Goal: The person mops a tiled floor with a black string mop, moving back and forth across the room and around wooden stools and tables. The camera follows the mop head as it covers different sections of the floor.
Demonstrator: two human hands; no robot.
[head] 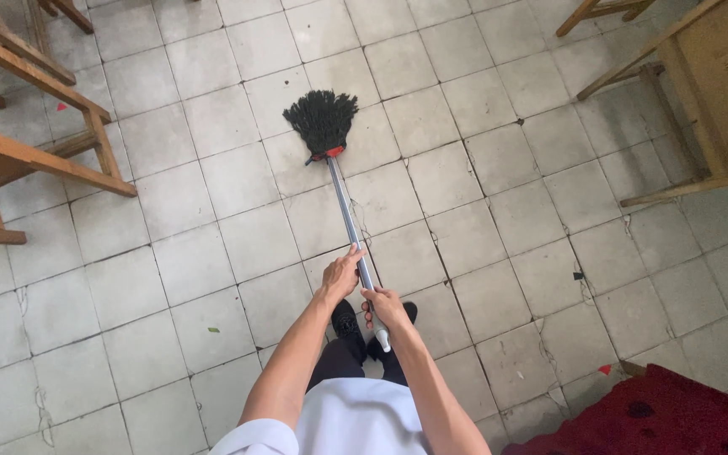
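Right now, scene: a person stands on a grey tiled floor (212, 211) and looks down along their own arms at a mop.
Mop: the mop (343, 185) lies in front of the person, reaching away from them toward the top of the view.
Mop head: the black stringy mop head (322, 120) rests on the tiles, well ahead of the feet, with a red collar where it joins the pole.
Pole: the silver metal pole (347, 215) runs from the head back to the hands, tilted slightly to the right as it comes nearer.
Pole end: a white cap on the near end of the pole sticks out just below the lower hand.
Left hand: the left hand (340, 276) is wrapped around the pole higher up, fingers curled about it, the index finger lying along the metal.
Right hand: the right hand (383, 307) grips the pole just below the left, fingers closed round it near the cap.
Hands together: the two hands sit near each other on the pole, apart but close.
Feet: black shoes (349, 324) show below the hands, on the tiles.
Clothing: white short sleeves and dark trousers.
Left side: a wooden bench (35, 160) stands at the left edge.
Right side: a wooden desk (709, 101) stands at the upper right.
Lower right: a dark red rug (659, 421) covers the corner of the floor.
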